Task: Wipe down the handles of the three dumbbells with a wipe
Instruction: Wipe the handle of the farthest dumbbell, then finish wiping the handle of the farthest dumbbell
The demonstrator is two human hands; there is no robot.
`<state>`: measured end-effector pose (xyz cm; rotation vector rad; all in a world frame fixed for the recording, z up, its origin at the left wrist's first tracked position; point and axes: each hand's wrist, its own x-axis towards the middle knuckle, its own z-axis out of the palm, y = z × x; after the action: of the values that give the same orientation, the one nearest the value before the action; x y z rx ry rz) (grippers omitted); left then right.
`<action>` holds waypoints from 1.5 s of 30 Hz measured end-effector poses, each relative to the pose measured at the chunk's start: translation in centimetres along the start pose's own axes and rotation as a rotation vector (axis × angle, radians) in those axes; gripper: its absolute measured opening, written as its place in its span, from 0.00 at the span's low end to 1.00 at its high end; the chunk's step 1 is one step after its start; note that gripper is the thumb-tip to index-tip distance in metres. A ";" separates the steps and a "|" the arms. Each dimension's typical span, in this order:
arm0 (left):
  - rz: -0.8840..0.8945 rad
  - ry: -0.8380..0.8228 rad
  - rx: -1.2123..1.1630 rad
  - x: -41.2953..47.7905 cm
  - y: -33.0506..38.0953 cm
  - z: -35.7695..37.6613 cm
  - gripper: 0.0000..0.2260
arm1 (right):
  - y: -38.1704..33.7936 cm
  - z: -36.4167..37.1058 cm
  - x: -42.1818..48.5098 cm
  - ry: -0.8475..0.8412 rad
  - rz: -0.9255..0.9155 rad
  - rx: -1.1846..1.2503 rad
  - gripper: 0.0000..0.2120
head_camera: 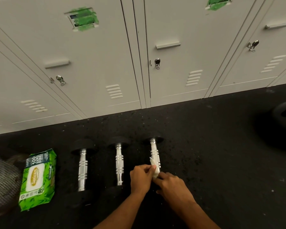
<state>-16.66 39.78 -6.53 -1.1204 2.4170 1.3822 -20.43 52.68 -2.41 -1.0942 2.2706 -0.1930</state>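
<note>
Wipe (153, 166), white and crumpled, lies pressed on the chrome handle of the right dumbbell (155, 154), near its nearer end. Left hand (141, 176) pinches the wipe with its fingers; right hand (171, 182) has its fingers closed at the wipe's lower edge. Middle dumbbell (119, 164) and left dumbbell (82, 169) lie parallel beside it on the black floor (221, 162). Green wipes pack (37, 179) sits further left, with grey lockers (89, 55) beyond.
</note>
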 end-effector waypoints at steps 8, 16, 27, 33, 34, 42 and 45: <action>0.069 0.001 0.058 0.0 2.6 -4.5 0.06 | -1.4 -2.5 0.0 -0.088 0.044 -0.055 0.29; 0.222 0.229 0.019 -2.7 11.2 -18.0 0.08 | -6.8 -15.9 -0.7 0.266 0.023 -0.156 0.29; 0.747 0.829 0.254 -18.9 26.2 -48.1 0.08 | -29.5 -41.9 -7.1 0.912 -0.238 -0.230 0.27; 0.715 1.100 0.417 -29.1 23.7 -59.5 0.08 | -41.3 -45.8 -9.7 0.963 -0.448 -0.195 0.24; 0.688 1.130 0.438 -30.6 22.8 -60.8 0.09 | -43.0 -45.7 -9.9 0.958 -0.487 -0.188 0.23; 0.498 1.280 0.478 -36.5 12.8 -67.2 0.10 | -55.5 -39.7 -7.3 0.859 -0.712 -0.189 0.22; 0.421 1.247 0.411 -34.6 7.2 -67.0 0.10 | -58.6 -35.8 -4.3 0.813 -0.726 -0.241 0.21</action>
<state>18.64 7.45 52.25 -1.6998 3.6461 0.0070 -0.24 13.38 50.39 -2.2618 2.4623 -0.7893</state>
